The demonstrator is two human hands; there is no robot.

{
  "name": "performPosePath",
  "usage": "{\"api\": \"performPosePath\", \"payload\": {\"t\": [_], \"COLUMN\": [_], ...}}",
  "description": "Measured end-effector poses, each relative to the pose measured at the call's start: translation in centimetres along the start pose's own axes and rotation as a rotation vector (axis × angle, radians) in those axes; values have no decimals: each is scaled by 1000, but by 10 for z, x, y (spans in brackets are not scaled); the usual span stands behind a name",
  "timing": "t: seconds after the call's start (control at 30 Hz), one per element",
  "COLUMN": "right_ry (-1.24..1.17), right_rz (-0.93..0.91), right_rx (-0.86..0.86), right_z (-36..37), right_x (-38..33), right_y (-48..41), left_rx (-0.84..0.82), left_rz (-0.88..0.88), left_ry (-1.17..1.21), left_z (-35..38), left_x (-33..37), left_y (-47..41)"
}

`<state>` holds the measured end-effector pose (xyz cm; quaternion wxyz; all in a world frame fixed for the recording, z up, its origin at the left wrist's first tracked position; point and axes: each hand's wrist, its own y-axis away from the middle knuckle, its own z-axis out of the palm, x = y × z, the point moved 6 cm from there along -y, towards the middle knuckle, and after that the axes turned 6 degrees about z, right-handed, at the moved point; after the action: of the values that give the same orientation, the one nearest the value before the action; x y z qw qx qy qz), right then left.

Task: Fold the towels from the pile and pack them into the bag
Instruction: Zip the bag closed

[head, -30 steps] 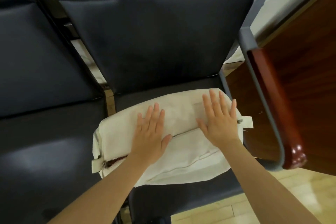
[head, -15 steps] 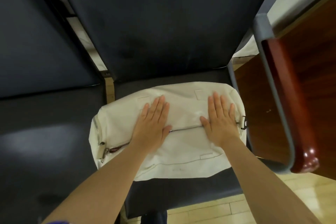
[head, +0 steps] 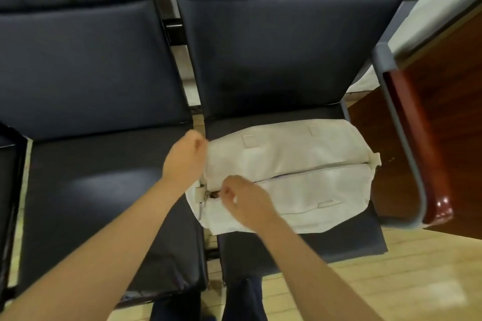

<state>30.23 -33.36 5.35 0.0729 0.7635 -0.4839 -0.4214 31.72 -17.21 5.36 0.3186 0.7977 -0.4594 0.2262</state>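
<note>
Cream canvas bag [head: 300, 185], lying flat on the dark chair seat [head: 352, 242] beside the wooden armrest [head: 417, 154], its zipper [head: 313, 170] nearly closed. We judge it light, soft and limp, so one end needs bracing. Our left hand [head: 184, 161] clenches the fabric at the bag's left end. Our right hand [head: 245, 200] pinches the zipper there, its pull hidden from us.
</note>
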Motion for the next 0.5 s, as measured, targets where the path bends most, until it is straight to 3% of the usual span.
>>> {"api": "performPosePath", "payload": {"t": [0.07,0.2,0.3,0.5], "right_ry": [-38,11,-75,-88], "right_rz": [-30,143,259,215], "right_rx": [-25,65,134,105], "right_z": [35,70,65,60], "right_x": [-26,-22,-11,-6], "right_y": [6,1,-6,-11], "left_rx": [-71,-381,-366,-336], "left_rz": [-128,-121,-73,-141], "left_ry": [99,50,2,234], "left_z": [-3,33,46,42], "left_x": [-42,-75,-76,-81], "left_y": [28,69,71,70]}}
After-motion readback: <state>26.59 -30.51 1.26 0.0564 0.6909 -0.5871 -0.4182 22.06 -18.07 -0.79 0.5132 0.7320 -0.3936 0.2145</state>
